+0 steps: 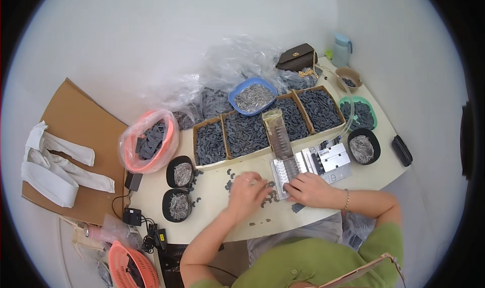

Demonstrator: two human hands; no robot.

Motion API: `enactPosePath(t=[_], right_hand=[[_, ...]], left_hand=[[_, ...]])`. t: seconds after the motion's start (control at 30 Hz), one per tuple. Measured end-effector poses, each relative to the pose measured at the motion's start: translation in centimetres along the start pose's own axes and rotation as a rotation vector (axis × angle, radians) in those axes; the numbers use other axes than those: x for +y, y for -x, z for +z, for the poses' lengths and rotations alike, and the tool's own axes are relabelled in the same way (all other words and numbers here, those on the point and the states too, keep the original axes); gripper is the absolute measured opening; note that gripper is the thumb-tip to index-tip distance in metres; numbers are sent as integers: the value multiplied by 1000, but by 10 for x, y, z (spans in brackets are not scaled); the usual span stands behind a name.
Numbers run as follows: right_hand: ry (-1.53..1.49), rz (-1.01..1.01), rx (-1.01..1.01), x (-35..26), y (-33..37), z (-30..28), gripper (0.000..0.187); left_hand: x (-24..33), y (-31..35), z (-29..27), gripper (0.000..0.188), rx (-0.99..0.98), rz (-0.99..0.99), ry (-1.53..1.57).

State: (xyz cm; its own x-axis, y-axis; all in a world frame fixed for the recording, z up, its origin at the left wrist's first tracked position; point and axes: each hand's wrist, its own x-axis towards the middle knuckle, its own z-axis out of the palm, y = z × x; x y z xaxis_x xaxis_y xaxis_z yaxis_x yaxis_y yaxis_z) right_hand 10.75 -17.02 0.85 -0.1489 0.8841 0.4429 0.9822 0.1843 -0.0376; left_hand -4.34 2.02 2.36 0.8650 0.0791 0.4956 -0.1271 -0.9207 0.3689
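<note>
My left hand (247,193) is over the tabletop, its fingers curled together beside small loose dark grey pieces (270,197). Whatever is between those fingertips is too small to make out. At the near end of a metal fixture (280,173) with a row of slots, my right hand (311,189) has its fingertips bent down and drawn together; what they grip is hidden. A clear ribbed plastic tray (279,132) leans from the fixture up onto the divided box. The silver block (334,157) of the fixture is just beyond my right hand.
The divided cardboard box (247,159) holds dark parts. A blue basin (231,99) of metal pins rests on it. Black bowls (172,165) (165,207) (374,136) of pins flank the work. A pink basket (174,149), green bowl (374,117) and black case (401,150) stand farther out.
</note>
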Motion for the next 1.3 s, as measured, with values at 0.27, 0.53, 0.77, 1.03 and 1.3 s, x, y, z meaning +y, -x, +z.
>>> enactPosePath(t=[0.27, 0.53, 0.77, 1.03, 1.3], right_hand=[[216, -52, -150, -21, -2, -2, 38], [-169, 236, -126, 69, -24, -10, 6], [327, 382, 207, 172, -70, 19, 9], [417, 411, -118, 162, -87, 29, 12], [392, 398, -39, 159, -77, 24, 11]], left_hand=[[-84, -88, 8, 6, 86, -78, -359], [-89, -106, 15, 8, -204, -56, -611], [-63, -97, 5, 20, 3, -215, 18], [4, -22, 33, 13, -340, -514, 557], [12, -8, 54, 16, -75, -174, 253]])
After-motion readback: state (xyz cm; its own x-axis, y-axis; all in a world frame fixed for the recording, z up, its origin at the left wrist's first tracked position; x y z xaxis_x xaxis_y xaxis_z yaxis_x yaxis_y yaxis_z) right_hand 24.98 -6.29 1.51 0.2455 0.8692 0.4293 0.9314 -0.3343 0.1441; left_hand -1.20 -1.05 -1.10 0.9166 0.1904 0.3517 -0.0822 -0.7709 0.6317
